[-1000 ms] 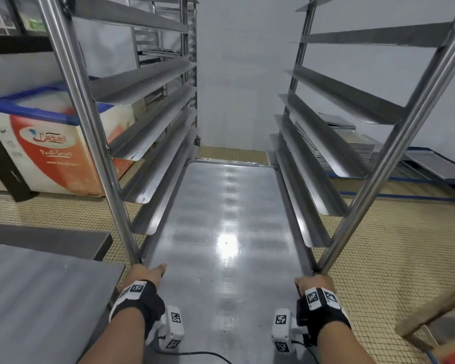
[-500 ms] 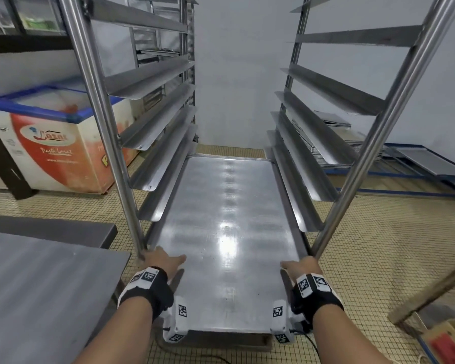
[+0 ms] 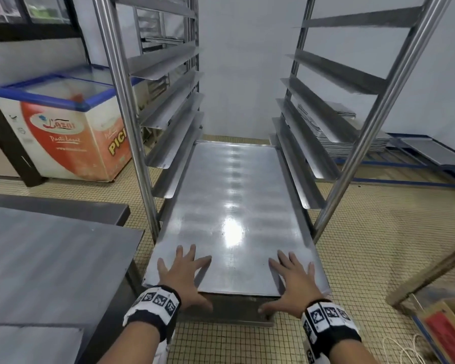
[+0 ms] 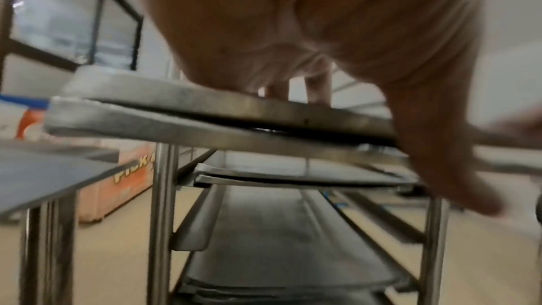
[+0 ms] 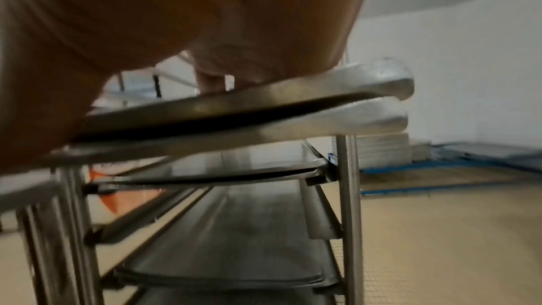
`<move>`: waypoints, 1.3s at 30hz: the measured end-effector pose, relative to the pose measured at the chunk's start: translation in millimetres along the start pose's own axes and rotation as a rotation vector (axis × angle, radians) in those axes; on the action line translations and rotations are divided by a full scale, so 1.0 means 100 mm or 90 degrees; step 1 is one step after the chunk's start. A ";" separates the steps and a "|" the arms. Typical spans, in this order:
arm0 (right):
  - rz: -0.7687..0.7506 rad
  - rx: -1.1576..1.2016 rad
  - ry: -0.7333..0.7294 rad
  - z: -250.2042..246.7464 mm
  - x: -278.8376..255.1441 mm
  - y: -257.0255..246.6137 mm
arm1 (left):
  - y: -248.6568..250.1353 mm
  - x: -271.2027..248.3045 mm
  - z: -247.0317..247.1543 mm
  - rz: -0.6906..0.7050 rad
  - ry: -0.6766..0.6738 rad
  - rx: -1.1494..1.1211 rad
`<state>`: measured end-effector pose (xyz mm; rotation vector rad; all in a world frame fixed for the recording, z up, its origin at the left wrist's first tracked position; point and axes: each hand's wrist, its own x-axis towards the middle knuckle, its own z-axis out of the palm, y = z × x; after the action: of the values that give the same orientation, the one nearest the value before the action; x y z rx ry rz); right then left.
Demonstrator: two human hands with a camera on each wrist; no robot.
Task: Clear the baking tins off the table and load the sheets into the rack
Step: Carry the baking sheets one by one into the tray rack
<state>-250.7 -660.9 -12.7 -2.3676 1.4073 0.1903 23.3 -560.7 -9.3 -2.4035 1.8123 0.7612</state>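
Left arm: reaches forward toward the rack [image 3: 121,82], wrist strap up, the left hand [image 3: 183,274] lying palm down on the near left corner of the top sheet [image 3: 231,206].
Left fingers: straight and spread apart, flat on the metal; the thumb [image 4: 445,154] drops over the sheet's near edge. Nothing is pinched.
Right arm: mirrors the other, the right hand [image 3: 293,281] palm down on the near right corner of the same sheet.
Right fingers: straight and fanned apart on the surface, thumb angled back past the near edge toward the person.
Top sheet: lies between the rack's two front posts, most of its length inside on the side rails, its near end sticking out of the rack toward the person.
Second sheet [image 4: 176,129]: directly beneath the top one, touching it; only the wrist views show the pair's stacked edges.
Lower shelves: the wrist views show more sheets [image 5: 223,171] on rails below in the rack, hidden in the head view.
Table [image 3: 45,258]: left of the rack, grey top, seen best from the head.
Freezer [image 3: 63,127]: left of the rack, beyond the table.
Sheet pile [image 3: 352,135]: on a low blue frame right of the rack.
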 end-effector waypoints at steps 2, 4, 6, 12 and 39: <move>0.000 -0.072 0.034 0.08 0.05 0.02 | 0.02 0.04 0.06 -0.002 0.036 0.063; 0.006 -0.106 0.054 0.12 0.10 0.01 | 0.03 0.08 0.10 -0.008 0.066 0.080; 0.009 -0.123 0.055 0.11 0.15 -0.01 | 0.02 0.14 0.13 -0.011 0.083 0.077; -0.001 -0.131 0.066 -0.02 0.43 0.01 | 0.01 0.45 0.02 -0.013 0.103 0.083; -0.036 -0.143 0.116 -0.57 1.78 0.16 | 0.01 1.83 -0.71 -0.012 0.078 0.040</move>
<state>-181.4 -835.5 -18.5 -2.6637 1.4659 0.1262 83.7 -747.0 -20.3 -2.4738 1.8232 0.5583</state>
